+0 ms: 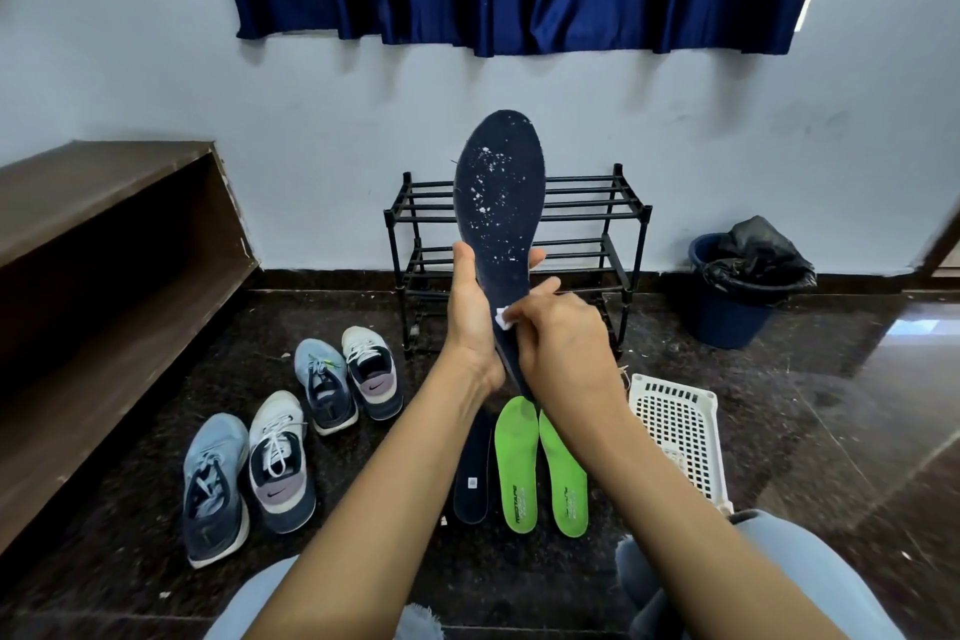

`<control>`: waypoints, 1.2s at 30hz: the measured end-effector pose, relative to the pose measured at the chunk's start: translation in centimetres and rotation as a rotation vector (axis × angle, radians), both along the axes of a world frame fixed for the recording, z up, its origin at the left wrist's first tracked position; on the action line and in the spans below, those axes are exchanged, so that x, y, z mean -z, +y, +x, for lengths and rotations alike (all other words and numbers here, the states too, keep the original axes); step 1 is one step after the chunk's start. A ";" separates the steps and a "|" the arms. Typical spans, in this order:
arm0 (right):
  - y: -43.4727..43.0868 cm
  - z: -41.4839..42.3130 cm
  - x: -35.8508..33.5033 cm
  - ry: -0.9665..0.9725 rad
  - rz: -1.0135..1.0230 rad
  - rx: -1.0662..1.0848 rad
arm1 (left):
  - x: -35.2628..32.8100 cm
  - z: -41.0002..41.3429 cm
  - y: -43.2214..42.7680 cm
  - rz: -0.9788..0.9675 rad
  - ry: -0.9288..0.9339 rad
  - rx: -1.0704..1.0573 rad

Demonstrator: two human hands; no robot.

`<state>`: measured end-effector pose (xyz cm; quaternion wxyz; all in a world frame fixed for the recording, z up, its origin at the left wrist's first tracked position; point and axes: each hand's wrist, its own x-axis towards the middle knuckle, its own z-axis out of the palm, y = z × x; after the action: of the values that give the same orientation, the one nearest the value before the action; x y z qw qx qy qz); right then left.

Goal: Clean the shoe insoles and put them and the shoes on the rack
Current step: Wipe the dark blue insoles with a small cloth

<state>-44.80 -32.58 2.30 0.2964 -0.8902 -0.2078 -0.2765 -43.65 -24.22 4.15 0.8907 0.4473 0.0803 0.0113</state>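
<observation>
Cleaning in progress: left hand (470, 322) grips speckled navy insole (501, 203) upright; right hand (561, 343) pinches white wipe (503, 318) against it. Four sneakers (275, 463) and three insoles (517, 463) lie on floor (810, 411), none yet on black metal rack (587, 203).

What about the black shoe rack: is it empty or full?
Empty where visible: both shelves of the shoe rack are bare bars. The dark insole hides its middle; the shoes stand on the floor.
</observation>
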 end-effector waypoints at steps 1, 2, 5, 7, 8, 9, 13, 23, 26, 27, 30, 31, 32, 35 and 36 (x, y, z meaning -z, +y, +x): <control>0.1 -0.3 0.2 -0.006 -0.010 -0.001 | -0.1 0.1 0.2 -0.005 -0.006 -0.015; 0.1 -0.5 0.3 -0.022 -0.009 0.000 | -0.1 0.1 0.2 -0.003 -0.012 -0.027; 0.3 0.1 0.1 -0.052 0.026 -0.017 | -0.1 -0.1 0.0 0.066 -0.023 -0.068; 0.3 0.6 -0.3 -0.054 0.038 -0.022 | -0.1 -0.2 -0.3 0.115 -0.019 -0.065; 0.4 0.8 -0.5 -0.065 0.044 -0.010 | -0.1 -0.4 -0.5 0.122 -0.008 -0.050; 0.4 1.0 -0.7 -0.080 0.050 0.007 | 0.0 -0.5 -0.7 0.111 0.007 -0.038; 0.0 1.8 -1.2 -0.108 0.104 0.074 | 0.2 -0.3 -1.2 -0.002 0.016 -0.016; -0.5 0.0 -0.4 0.111 -0.093 -0.008 | 0.7 0.3 0.7 0.074 0.028 0.003; -0.4 0.1 -0.5 0.044 -0.017 0.000 | 0.9 0.1 0.5 0.090 0.008 0.017; -0.4 0.4 -0.6 0.009 0.018 0.015 | 1.0 -0.1 0.2 0.087 0.016 0.032; -0.4 1.4 -0.8 -0.041 0.070 0.054 | 1.3 -0.5 -0.6 0.027 0.008 0.046; -0.4 1.5 -0.9 -0.045 0.081 0.058 | 1.3 -0.5 -0.6 0.011 0.000 0.048; -0.3 1.5 -0.9 -0.050 0.091 0.058 | 1.4 -0.4 -0.6 0.006 -0.010 0.052; -0.4 0.9 -1.1 -0.066 0.077 0.044 | 1.2 0.0 -0.1 0.014 -0.017 0.059; -0.6 0.8 -1.1 -0.047 0.049 0.030 | 1.2 0.0 0.0 0.021 -0.011 0.068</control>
<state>-44.03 -33.14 3.45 0.3091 -0.8789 -0.1944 -0.3069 -43.63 -24.19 2.97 0.8863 0.4589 0.0602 -0.0157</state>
